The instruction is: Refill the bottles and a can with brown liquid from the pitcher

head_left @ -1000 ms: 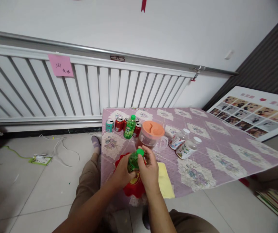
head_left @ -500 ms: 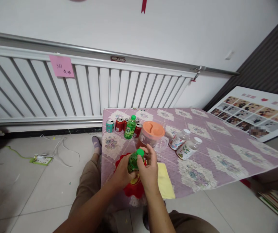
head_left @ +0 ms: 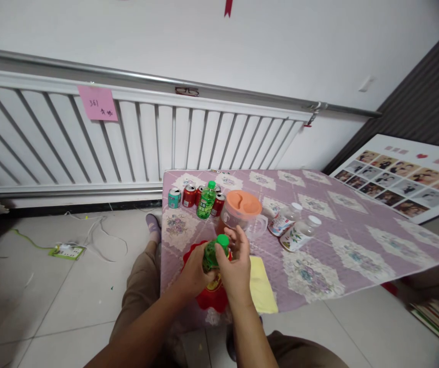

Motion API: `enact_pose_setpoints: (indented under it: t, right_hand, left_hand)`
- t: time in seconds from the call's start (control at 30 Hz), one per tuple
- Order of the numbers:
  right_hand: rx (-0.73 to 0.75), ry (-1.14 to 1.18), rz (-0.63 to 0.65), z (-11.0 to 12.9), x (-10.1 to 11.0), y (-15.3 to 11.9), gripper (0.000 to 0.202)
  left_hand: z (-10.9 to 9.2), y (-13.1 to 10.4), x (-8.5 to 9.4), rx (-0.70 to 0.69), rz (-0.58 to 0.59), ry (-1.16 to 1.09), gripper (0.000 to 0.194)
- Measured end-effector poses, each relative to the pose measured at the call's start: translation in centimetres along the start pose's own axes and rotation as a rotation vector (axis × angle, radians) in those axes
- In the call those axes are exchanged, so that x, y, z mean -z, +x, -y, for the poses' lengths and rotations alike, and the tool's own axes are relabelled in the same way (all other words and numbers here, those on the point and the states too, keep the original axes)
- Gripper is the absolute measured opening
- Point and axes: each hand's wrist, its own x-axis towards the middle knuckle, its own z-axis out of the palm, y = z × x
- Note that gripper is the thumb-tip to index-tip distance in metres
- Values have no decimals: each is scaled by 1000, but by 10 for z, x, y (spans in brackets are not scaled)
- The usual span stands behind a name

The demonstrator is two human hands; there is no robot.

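While the left hand (head_left: 196, 270) wraps around the body of the small green bottle (head_left: 211, 254) just below frame centre and the right hand (head_left: 236, 266) pinches its cap, the light, smooth plastic probably holds best at mid-body.

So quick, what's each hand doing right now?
Left hand: closed around the body of the green bottle, holding it above the red mat.
Right hand: fingers at the bottle's green cap.
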Motion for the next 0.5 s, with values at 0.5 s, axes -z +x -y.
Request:
enact_pose_setpoints:
  t: [0.5]
  right_hand:
    - [-14, -43, -10, 1, 1, 1, 62]
  left_hand:
    - [3, -1, -1, 2, -13, -8, 74]
